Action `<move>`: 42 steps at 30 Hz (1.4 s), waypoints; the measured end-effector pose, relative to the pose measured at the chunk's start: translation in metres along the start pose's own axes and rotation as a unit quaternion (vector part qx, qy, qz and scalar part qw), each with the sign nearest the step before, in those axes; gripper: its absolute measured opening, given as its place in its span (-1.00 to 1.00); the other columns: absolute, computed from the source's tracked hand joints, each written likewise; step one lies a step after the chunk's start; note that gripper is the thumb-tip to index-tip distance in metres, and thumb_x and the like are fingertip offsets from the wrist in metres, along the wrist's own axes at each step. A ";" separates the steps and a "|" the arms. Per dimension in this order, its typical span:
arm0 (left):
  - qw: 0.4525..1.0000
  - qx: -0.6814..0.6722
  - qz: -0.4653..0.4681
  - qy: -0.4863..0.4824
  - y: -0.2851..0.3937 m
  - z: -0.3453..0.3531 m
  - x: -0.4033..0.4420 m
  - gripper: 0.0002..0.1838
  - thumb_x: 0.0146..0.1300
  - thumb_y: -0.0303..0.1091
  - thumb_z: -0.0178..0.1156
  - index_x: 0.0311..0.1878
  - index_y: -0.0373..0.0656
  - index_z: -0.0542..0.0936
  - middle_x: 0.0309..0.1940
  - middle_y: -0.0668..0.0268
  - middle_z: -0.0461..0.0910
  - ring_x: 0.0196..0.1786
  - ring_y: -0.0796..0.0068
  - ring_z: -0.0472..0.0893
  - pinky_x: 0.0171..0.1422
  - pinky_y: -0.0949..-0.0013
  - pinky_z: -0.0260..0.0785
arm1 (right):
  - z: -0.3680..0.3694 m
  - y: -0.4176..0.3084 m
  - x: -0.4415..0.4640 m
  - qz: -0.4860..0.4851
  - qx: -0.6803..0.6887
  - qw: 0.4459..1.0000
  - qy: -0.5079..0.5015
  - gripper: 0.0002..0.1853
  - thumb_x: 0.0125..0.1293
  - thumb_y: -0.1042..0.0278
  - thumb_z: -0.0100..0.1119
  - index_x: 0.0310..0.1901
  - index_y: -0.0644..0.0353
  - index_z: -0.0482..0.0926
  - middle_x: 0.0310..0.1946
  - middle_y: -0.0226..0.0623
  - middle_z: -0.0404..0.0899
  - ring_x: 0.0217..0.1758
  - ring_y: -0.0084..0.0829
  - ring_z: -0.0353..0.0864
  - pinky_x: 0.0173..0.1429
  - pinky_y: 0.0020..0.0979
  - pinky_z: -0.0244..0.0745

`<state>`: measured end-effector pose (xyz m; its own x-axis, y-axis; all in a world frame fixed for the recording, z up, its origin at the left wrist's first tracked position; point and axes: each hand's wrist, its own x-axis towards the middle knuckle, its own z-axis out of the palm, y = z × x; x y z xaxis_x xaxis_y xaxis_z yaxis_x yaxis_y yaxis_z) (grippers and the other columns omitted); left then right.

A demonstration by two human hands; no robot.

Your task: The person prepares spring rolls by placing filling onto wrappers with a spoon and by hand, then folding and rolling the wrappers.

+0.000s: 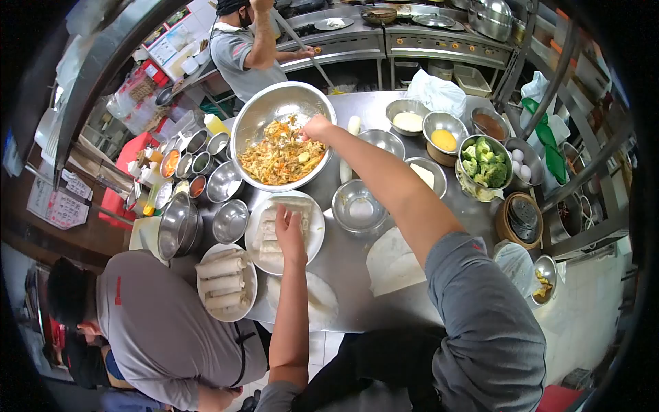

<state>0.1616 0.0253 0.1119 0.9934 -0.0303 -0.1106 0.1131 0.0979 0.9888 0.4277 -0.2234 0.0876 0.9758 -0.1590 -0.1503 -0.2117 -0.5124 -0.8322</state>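
Note:
My right hand (317, 128) reaches over the rim of a large metal bowl (248, 113). Its fingers are curled together at the edge of the shredded vegetable filling (281, 154); what they hold is hidden. My left hand (290, 233) is above a round white plate (316, 237) of pale rolls (270, 226), fingers stretched and apart, with nothing visible in them. A second white plate (200, 292) beside it carries several more rolls (225, 281). Thin round wrappers lie on the steel table, one sheet (392, 264) under my right arm and another (312, 299) beside my left forearm.
Small metal bowls (358, 206) stand mid-table. On the right are a bowl of broccoli (485, 163), a bowl of yellow liquid (443, 140) and eggs (525, 172). A co-worker (171, 316) leans in at the left; another person (240, 55) stands across the table near the stoves (439, 44).

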 end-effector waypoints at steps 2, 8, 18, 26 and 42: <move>1.000 0.012 0.010 -0.004 -0.003 -0.002 -0.014 -0.29 0.38 -0.41 0.17 0.52 -0.39 0.17 0.49 0.02 0.26 0.49 0.24 0.31 0.54 0.28 0.14 | -0.004 -0.007 -0.012 -0.015 -0.097 0.994 0.039 -0.72 0.12 0.24 0.38 -0.18 0.22 0.76 -0.20 -0.13 0.77 -0.13 -0.27 0.78 -0.02 -0.24 0.63; 0.998 0.050 0.034 -0.030 -0.042 -0.025 -0.051 -0.32 0.36 -0.47 0.15 0.52 -0.30 0.20 0.47 0.11 0.26 0.43 0.23 0.38 0.45 0.26 0.27 | -0.033 -0.041 -0.099 0.054 -0.149 0.984 0.077 -0.67 0.20 0.25 0.24 -0.02 0.17 0.72 -0.02 -0.16 0.74 0.04 -0.24 0.75 0.09 -0.27 0.64; 0.997 0.051 -0.021 -0.045 -0.057 -0.033 -0.130 -0.38 0.37 -0.55 0.10 0.49 -0.33 0.25 0.44 0.07 0.32 0.33 0.27 0.48 0.40 0.29 0.29 | -0.007 -0.036 -0.126 0.026 -0.234 0.964 0.122 -0.74 0.22 0.30 0.18 -0.13 0.16 0.75 -0.07 -0.07 0.73 0.03 -0.18 0.75 0.03 -0.22 0.65; 0.996 0.050 -0.017 -0.071 -0.061 -0.022 -0.139 -0.39 0.37 -0.56 0.11 0.48 -0.35 0.26 0.41 0.10 0.34 0.28 0.28 0.52 0.32 0.33 0.35 | 0.006 0.015 -0.059 0.057 -0.040 0.998 -0.003 -0.73 0.03 0.39 0.47 -0.16 -0.03 0.81 -0.26 -0.32 0.78 -0.26 -0.39 0.72 -0.13 -0.34 0.61; 0.968 0.206 0.057 -0.129 -0.090 -0.015 -0.160 -0.54 0.37 -0.51 0.13 0.34 -0.22 0.47 0.35 0.10 0.44 0.20 0.23 0.59 0.26 0.32 0.41 | -0.107 -0.041 -0.205 -0.124 0.074 0.989 -0.022 -0.75 0.08 0.44 0.36 -0.16 0.14 0.81 -0.35 -0.47 0.73 -0.43 -0.60 0.50 -0.34 -0.49 0.42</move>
<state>-0.0070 0.0361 0.0387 0.9552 -0.2952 -0.0230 -0.0660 -0.2881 0.9553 0.2301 -0.2598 0.2100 0.9988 -0.0050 0.0482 0.0421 -0.4019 -0.9147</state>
